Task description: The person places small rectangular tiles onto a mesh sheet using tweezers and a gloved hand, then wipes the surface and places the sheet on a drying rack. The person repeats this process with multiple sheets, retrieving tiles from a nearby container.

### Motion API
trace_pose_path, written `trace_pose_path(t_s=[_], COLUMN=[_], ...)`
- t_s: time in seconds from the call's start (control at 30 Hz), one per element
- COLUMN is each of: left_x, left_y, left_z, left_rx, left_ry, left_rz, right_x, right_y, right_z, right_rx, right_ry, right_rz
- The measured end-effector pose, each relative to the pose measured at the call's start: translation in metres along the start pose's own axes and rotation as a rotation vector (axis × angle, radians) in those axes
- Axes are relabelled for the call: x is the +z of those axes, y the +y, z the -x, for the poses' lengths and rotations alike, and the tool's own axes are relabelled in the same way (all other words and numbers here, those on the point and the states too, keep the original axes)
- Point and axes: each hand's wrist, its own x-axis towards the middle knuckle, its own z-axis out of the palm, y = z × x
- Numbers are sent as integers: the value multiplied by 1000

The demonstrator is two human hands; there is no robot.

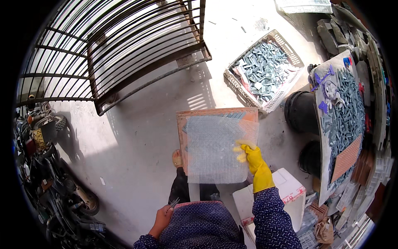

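In front of me a white mesh sheet lies over a square orange-brown tray. Slim grey-green strips show along the tray's far edge; the mesh veils whatever else is under it. My right hand, in a yellow rubber glove, pinches the sheet's right edge, some fingers showing through the mesh. Low at my left side, clear of the tray, my bare left hand is closed around slim grey pieces, too small to tell their kind.
A white crate full of grey-green strips stands ahead to the right. More strips cover a tabletop resting on black buckets. A white foam box sits by my right arm. A barred metal rack stands ahead left, motorbikes at left.
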Motion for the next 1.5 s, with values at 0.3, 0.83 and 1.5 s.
trace_pose_path(t_s=[0.3,0.83,1.5], left_x=[1,7,14], left_y=[4,16,17], left_z=[-8,-23,-35], left_rx=[25,2,-23], left_ry=[-7,-4,-29], left_rz=[18,43,40], right_x=[-8,-4,5], right_y=[-1,-6,-37], right_z=[-10,-17,9], right_rx=[25,70,133], right_ry=[-22,-14,-41], right_rz=[24,57,123])
